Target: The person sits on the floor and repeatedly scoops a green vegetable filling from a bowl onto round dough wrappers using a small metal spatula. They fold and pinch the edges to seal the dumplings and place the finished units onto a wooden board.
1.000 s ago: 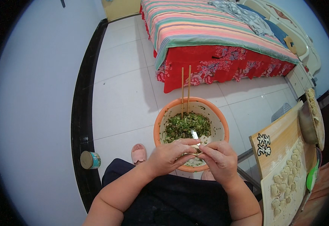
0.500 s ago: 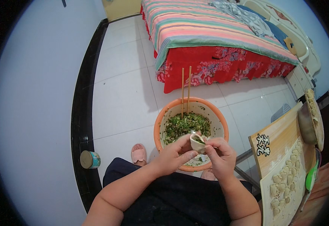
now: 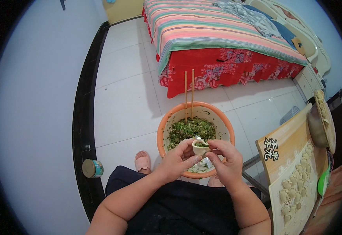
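A: Moved since the earlier frame: dumpling (image 3: 200,147) brought down and cupped closer, wrapper folded further over the green filling.

B: Hands?

A: Left hand (image 3: 180,158) and right hand (image 3: 225,160) together, both pinched on the dumpling, just above the near rim of the orange bowl (image 3: 167,125).

B: Handling?

A: Probably light, soft, easily torn; likely sticky where damp. Best gripped at the wrapper edge, not the filled belly.

B: Surroundings?

A: Chopsticks (image 3: 189,94) standing in the filling; board of dumplings (image 3: 296,188) at right.
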### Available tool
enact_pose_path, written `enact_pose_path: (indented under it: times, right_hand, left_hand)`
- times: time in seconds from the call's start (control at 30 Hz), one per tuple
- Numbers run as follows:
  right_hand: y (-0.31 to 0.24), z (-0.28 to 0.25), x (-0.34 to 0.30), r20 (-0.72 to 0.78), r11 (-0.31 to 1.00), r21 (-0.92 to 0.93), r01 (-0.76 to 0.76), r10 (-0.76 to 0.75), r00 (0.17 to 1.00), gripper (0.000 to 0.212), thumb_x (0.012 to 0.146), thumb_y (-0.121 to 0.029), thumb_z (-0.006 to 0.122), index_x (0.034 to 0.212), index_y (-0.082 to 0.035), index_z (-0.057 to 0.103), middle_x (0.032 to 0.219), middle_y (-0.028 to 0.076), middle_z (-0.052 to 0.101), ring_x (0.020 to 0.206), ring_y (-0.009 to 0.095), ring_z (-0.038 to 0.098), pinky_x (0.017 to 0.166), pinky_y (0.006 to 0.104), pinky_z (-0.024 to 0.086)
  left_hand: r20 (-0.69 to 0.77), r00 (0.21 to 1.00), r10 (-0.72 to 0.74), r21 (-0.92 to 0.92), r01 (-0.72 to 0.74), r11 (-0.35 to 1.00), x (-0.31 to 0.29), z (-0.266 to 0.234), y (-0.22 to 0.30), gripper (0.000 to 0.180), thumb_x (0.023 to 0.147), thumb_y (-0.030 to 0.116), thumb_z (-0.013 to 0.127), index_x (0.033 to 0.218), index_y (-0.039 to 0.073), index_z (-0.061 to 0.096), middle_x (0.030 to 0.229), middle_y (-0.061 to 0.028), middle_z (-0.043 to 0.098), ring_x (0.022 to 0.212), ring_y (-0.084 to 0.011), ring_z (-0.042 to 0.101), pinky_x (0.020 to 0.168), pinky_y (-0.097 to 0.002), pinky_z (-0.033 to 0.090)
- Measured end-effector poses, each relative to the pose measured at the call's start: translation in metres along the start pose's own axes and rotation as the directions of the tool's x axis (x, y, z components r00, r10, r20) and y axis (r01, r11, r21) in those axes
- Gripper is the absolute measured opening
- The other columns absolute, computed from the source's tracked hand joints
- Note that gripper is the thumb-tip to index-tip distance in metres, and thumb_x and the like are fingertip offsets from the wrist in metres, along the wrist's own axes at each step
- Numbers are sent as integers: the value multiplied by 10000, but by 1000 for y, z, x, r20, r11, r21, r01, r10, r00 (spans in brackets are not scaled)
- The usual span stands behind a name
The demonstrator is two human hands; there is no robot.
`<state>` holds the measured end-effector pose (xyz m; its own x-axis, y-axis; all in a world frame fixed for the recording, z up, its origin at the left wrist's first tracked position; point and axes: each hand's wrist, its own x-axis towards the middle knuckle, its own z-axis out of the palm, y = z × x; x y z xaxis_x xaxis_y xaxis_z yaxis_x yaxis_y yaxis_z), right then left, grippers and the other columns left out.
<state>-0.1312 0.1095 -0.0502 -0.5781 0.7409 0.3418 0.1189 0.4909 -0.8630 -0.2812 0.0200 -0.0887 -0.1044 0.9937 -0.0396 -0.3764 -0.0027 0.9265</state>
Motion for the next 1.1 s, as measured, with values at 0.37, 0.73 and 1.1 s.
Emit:
enact_pose_path:
  times: [0.37, 0.73, 1.1]
  right_hand:
    - [4, -3, 4, 60, 976, -143, 164, -157, 986, 170, 744, 4, 716, 905, -31, 671, 886, 95, 656, 786, 231, 651, 669, 305, 535]
    - [-4, 5, 1, -10, 958, 131, -256, 259, 966, 190, 771, 32, 682, 954, -13, 659, 856, 87, 655, 790, 182, 664, 671, 292, 543]
    - [0, 2, 5, 85, 930, -314, 194, -176, 981, 187, 762, -33, 701, 949, -40, 687, 823, 96, 652, 721, 252, 642, 631, 326, 517]
  left_hand:
    - [70, 997, -36, 238, 18, 971, 0, -2, 5, 475, 928, 37, 540, 1369, 10, 366, 1260, -77, 516, 1166, -161, 513, 1006, -316, 422]
    - [44, 998, -38, 141, 32, 989, 1, -3, -1, 421, 966, 110, 493, 1364, 19, 394, 1276, -67, 514, 1167, -147, 494, 1003, -301, 400]
    - [24, 999, 35, 499, -43, 866, 2, -4, 1, 411, 966, 132, 494, 1358, 25, 431, 1246, -96, 529, 1137, -157, 510, 960, -297, 418]
